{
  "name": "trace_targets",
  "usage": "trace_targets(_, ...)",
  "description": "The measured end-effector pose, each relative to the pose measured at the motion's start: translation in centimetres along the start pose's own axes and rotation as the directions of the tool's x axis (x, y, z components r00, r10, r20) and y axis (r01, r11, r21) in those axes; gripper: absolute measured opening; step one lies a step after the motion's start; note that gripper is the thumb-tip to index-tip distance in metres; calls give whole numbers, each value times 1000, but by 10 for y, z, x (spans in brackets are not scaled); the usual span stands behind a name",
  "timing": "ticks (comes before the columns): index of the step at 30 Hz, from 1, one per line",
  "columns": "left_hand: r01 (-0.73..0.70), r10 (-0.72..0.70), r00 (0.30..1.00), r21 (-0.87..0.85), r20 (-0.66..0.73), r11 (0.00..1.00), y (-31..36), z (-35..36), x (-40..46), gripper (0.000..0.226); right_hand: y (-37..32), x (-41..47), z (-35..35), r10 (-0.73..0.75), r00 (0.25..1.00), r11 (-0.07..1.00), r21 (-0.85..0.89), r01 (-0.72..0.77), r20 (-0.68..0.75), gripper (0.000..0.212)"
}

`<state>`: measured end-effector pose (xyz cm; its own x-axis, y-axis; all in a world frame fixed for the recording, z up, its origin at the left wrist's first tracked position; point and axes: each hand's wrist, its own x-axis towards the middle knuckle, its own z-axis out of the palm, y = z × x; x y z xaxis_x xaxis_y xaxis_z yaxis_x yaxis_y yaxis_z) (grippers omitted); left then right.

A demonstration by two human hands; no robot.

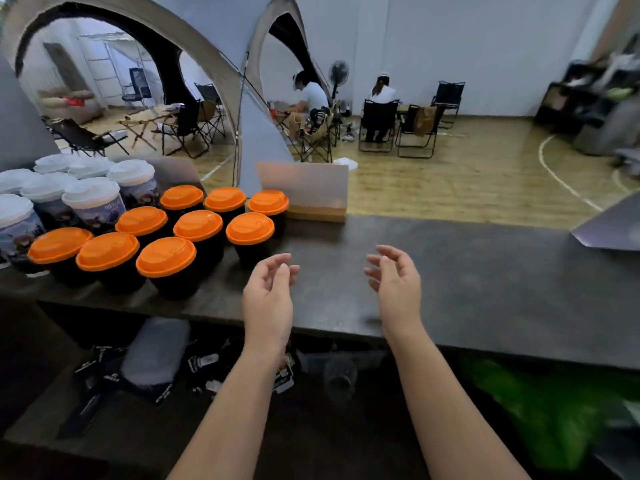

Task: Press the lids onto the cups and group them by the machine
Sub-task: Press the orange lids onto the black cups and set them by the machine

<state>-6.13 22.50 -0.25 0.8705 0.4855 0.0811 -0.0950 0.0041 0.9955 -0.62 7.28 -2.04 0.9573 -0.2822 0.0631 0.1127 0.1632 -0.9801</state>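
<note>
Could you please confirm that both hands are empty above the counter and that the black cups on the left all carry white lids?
Not quite: the black cups carry orange lids, not white ones; the white lids sit on the printed cups behind them. The rest holds in the head view: the left hand and right hand are empty above the counter.

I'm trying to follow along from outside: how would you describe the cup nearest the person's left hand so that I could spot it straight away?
Start at the long dark counter and find the block of black cups with orange plastic lids on its left part. Take the row of three running along the block's right side, then its frontmost cup. It is the orange-lidded cup nearest the empty left hand, with bare counter on its right.
</note>
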Motion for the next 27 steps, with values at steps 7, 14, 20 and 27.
trace_targets(7,5,3,971,-30,241,1000,2,95,-71,21,-41,-23,-114,-58,984,997,-59,49,-167,22)
trace_targets(14,28,-7,913,-47,408,998,7,204,-124,22,-72,-12,-237,-98,940,995,-63,81,-327,23)
trace_targets(20,94,-25,848,-105,530,990,3,341,-193,22,-97,4,-375,-165,891,985,-124,124,-422,24)
trace_targets(27,175,-54,766,-128,640,976,-13,468,-273,23,-115,11,-518,-205,808,970,-225,92,-552,25)
